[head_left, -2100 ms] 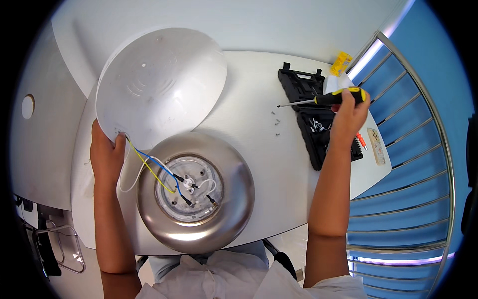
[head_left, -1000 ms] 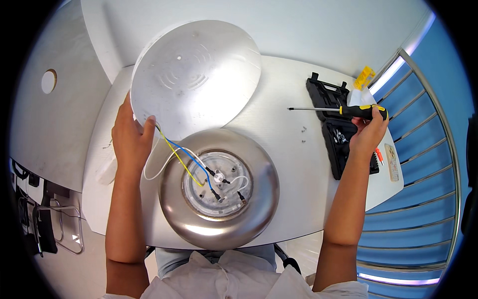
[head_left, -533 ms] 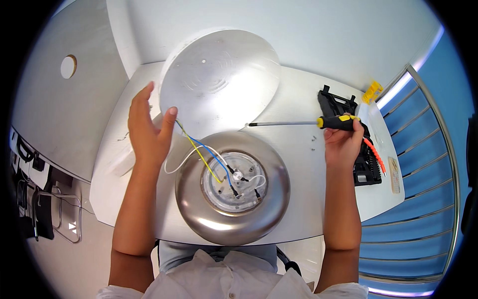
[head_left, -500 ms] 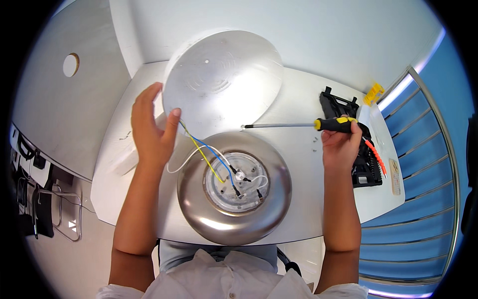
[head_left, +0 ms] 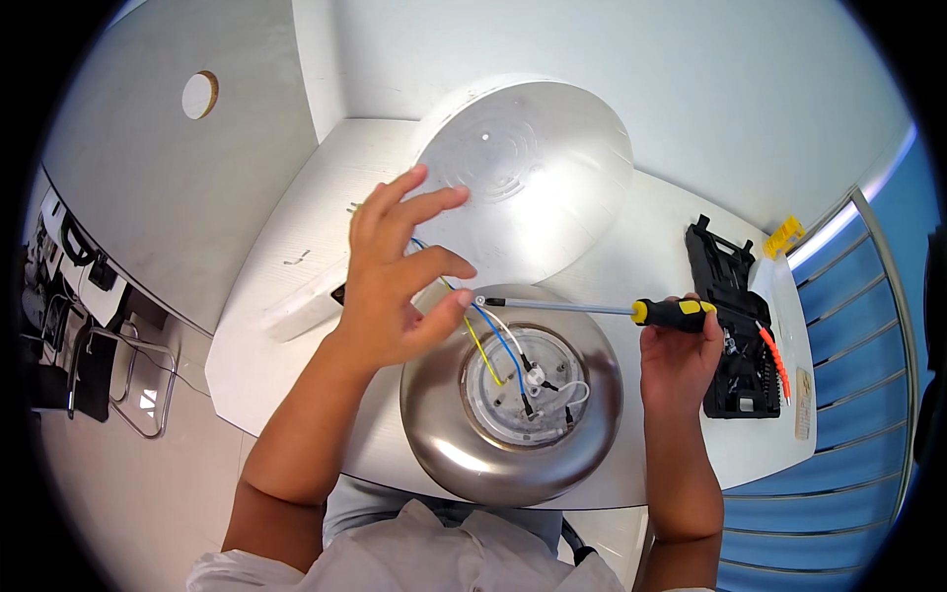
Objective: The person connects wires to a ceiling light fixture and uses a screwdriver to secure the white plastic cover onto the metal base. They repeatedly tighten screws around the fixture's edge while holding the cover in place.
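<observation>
My right hand (head_left: 681,365) grips the yellow-and-black handle of a screwdriver (head_left: 562,306). Its long shaft points left, and a small metal piece sits at its tip, too small to name for sure. Close by that tip, my left hand (head_left: 400,281) has its fingers spread and holds nothing. Below the shaft rests a round, brushed-metal lamp base (head_left: 434,424) with a clear centre. Blue, yellow-green and white wires (head_left: 508,340) rise from that centre and pass behind my left hand. Farther back, a large pale round lampshade or cover (head_left: 582,168) leans against the wall.
On the right lies an open black tool case (head_left: 725,316) with an orange flexible shaft (head_left: 774,360) and a yellow packet (head_left: 784,237) beyond it. A long white box-like piece (head_left: 311,301) is left of my hand. A metal railing (head_left: 903,326) borders the table's right side.
My left hand has moved right, from beside the round cover to the screwdriver's tip. The screwdriver stays in my right hand. The whole view has shifted.
</observation>
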Available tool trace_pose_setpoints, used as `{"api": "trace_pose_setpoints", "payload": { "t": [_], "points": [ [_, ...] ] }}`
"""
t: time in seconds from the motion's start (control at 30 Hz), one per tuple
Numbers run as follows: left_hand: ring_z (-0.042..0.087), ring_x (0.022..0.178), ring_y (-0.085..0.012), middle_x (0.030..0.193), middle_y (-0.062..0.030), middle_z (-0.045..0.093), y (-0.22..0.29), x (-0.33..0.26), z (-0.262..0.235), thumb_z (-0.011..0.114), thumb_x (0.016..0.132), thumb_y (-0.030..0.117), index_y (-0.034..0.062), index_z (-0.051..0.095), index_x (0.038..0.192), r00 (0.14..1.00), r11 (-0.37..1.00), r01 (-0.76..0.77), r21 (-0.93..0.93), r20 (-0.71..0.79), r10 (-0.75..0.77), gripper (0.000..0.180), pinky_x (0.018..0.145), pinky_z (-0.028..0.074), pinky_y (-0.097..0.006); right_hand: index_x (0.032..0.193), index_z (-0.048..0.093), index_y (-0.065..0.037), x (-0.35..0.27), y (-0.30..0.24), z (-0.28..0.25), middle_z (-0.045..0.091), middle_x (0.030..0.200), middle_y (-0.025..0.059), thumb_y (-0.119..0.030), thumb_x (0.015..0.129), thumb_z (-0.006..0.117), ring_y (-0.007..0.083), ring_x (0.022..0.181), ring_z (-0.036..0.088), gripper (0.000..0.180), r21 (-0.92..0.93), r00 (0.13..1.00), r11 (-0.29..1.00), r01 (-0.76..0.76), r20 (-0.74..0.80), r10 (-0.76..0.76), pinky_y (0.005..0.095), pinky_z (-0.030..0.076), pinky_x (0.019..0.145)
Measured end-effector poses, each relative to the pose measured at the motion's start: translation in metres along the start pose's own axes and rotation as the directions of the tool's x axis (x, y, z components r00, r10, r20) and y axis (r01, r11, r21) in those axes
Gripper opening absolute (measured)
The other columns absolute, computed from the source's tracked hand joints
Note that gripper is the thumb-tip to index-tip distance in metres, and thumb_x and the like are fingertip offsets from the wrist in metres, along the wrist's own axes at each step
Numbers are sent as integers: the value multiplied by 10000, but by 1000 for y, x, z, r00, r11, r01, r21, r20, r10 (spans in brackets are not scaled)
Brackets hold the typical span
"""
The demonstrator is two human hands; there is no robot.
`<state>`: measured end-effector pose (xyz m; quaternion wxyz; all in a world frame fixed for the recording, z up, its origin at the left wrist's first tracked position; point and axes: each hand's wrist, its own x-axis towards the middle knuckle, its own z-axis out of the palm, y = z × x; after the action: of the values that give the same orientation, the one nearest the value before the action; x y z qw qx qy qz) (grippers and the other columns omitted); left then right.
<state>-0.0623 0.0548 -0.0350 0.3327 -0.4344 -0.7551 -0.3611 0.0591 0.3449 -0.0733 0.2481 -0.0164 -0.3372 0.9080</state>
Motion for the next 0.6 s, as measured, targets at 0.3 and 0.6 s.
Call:
{"api": "trace_pose_setpoints", "payload": {
  "t": [0.3, 0.6],
  "points": [
    [366, 1361, -358, 1331, -72, 562, 1, 0, 1, 721, 663, 234, 155, 706, 772, 999, 991, -16, -131, 43, 22, 135, 1105, 224, -567, 1151, 539, -86, -3, 4, 4, 631, 1051, 106, -317, 966, 506, 223, 927, 650, 298, 24, 999, 999, 26, 42, -27, 371, 593, 778],
    [420, 1332, -336, 1244, -57, 616, 4, -1, 2, 717, 720, 156, 125, 671, 740, 998, 999, -24, 47, 59, 21, 59, 1098, 267, -530, 1158, 525, -80, -3, -5, 8, 619, 1033, 95, -318, 967, 490, 207, 936, 649, 308, -33, 989, 990, 137, 57, -135, 368, 598, 774]
  ]
}}
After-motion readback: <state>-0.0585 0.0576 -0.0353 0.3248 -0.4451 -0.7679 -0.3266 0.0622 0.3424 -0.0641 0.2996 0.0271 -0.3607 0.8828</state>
